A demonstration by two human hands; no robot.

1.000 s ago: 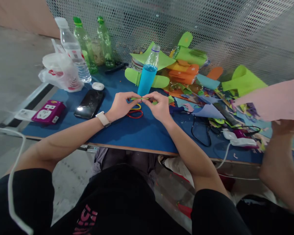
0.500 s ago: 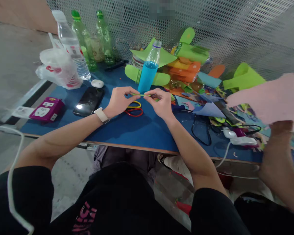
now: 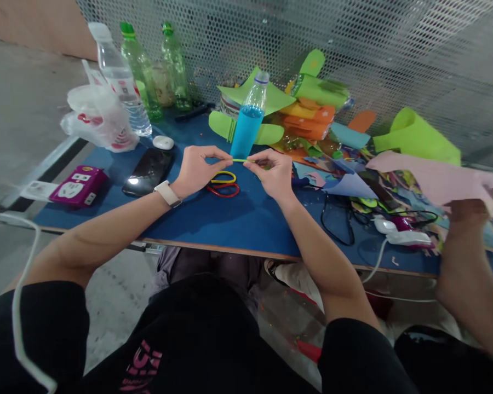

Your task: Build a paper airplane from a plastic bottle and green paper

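Note:
A thin green paper strip (image 3: 240, 160) is stretched level between my two hands. My left hand (image 3: 201, 168) pinches one end between thumb and fingertips. The other end sits in a pinch of my right hand (image 3: 274, 171). Directly behind the strip stands a clear bottle (image 3: 247, 123) with a blue wrap round its lower part. Green rounded paper pieces (image 3: 270, 133) stick out on both sides of that bottle. Below the strip, scissors (image 3: 223, 189) with red and yellow handle loops lie on the blue table, partly hidden by my left hand.
At left are a phone (image 3: 148, 170), a white case (image 3: 163, 142), a purple power adapter (image 3: 79, 186), a bagged cup (image 3: 102, 115) and several bottles (image 3: 176, 65). Paper scraps (image 3: 351, 184) and paper-wrapped bottles (image 3: 318, 90) crowd the right. Another person's hand (image 3: 468, 219) holds pink paper (image 3: 427, 172).
My hands keep the green strip in nearly the same place, slightly further apart. The other person's pink paper has come down lower over the scraps, showing more of the green sheet behind it.

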